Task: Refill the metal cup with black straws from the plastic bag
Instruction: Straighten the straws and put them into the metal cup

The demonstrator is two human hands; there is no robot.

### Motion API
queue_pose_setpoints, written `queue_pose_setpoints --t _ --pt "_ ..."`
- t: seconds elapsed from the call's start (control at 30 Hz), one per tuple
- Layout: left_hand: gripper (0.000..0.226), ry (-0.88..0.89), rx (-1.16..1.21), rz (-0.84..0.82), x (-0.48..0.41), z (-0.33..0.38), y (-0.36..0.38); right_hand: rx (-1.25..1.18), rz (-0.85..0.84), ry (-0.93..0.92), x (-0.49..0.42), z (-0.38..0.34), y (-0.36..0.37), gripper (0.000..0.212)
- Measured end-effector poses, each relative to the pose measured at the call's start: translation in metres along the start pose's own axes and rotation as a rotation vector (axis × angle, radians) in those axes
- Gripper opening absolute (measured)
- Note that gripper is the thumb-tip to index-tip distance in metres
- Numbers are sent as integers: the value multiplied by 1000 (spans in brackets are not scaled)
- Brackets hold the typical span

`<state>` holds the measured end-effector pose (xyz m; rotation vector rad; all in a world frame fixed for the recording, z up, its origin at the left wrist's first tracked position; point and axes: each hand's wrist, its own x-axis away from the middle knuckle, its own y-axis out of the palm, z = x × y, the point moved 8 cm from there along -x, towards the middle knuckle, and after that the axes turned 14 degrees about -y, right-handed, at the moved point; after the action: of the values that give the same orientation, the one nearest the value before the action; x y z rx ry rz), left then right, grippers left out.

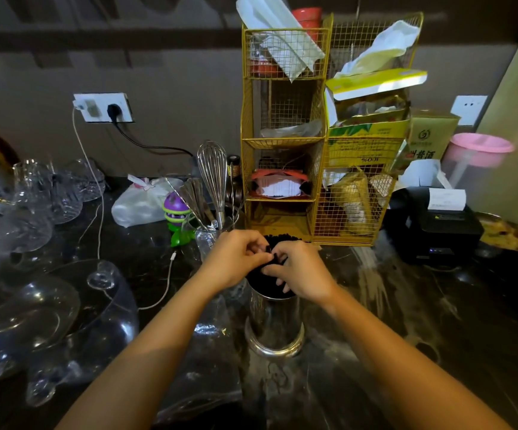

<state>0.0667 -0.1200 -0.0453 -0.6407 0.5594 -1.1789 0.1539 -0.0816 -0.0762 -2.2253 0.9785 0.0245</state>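
Head view, the only one supplied: the metal cup [274, 324] stands upright on the dark counter [406, 321], and all positions below are given relative to it. A dense bundle of black straws [277, 240] stands in the cup, the tips rising above its rim. Both hands are over the cup's mouth. The left hand [236, 259] is pinched on the bundle near its top, fingers curled inward. The right hand [301, 270] is wrapped on the straws just above the rim, fingertips tucked into the dark mass. Whether either hand also grips film from the bag cannot be told. The plastic bag [211, 352] lies crumpled and flat on the counter just left of the cup, touching or nearly touching its base.

Judged risks:
- The cup is tall with a narrow foot. A sideways push from either hand on the high bundle could tip it.
- Glassware [34, 193] crowds the counter well to the left of the cup. A toppled cup or a swept elbow could reach the nearer pieces.
- The utensil holder with the whisk [212, 178] stands just behind and left of the cup. Straws leaning that way could snag it.
- Straws released unevenly may fan out and spill over the rim.
- The loose bag film beside the base could slide underfoot and unsettle the cup.
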Motion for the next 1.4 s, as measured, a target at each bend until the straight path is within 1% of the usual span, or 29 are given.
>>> queue_pose_setpoints --t 0.07,0.2,0.3,0.37,0.43,0.57,0.67,0.73,0.87,0.9,0.97,1.0,1.07,1.17,1.23,1.3,1.33,1.37,1.4 --pt "5 2 23 -21 0 1 -1 -17 0 -2 -2 -2 -1 27" --pt "6 15 95 -37 -3 9 -9 -45 32 -19 -5 -12 -12 28" --pt "8 36 146 -52 -6 20 -19 -66 57 -52 -9 -25 -25 22" --pt "6 65 179 -51 -6 28 -28 -68 72 -74 -11 -35 -34 16" --pt "5 98 199 -35 -7 37 -36 -66 84 -94 -13 -45 -44 11" --pt "11 153 236 19 -10 55 -54 -76 102 -117 -17 -62 -61 7" --pt "19 191 282 40 -10 70 -65 -64 123 -115 -20 -74 -75 12" --pt "21 215 277 47 -9 81 -72 -36 140 -124 -21 -84 -85 10" --pt "24 265 241 122 -2 105 -88 -12 203 -170 -22 -103 -109 8" --pt "25 289 280 129 3 111 -91 -6 232 -187 -23 -108 -116 9" --pt "25 344 441 128 15 119 -97 -11 323 -240 -22 -118 -134 7" --pt "25 364 511 130 21 120 -99 -42 386 -273 -20 -123 -144 7" --pt "23 355 564 98 29 118 -93 -168 531 -343 -15 -132 -165 9" --pt "18 213 571 -110 25 106 -59 -497 701 -400 -10 -133 -183 13" --pt "14 92 678 -207 16 92 -45 -735 749 -378 -10 -125 -181 13" --pt "40 36 885 -242 7 81 -43 -938 786 -309 -10 -110 -172 6" --pt "49 38 998 -229 3 78 -47 -1021 808 -255 -9 -102 -165 1" --pt "52 59 1091 -204 0 78 -54 -1091 834 -197 -8 -91 -158 6" --pt "50 91 1160 -178 -2 78 -60 -1154 855 -134 -7 -81 -149 10"
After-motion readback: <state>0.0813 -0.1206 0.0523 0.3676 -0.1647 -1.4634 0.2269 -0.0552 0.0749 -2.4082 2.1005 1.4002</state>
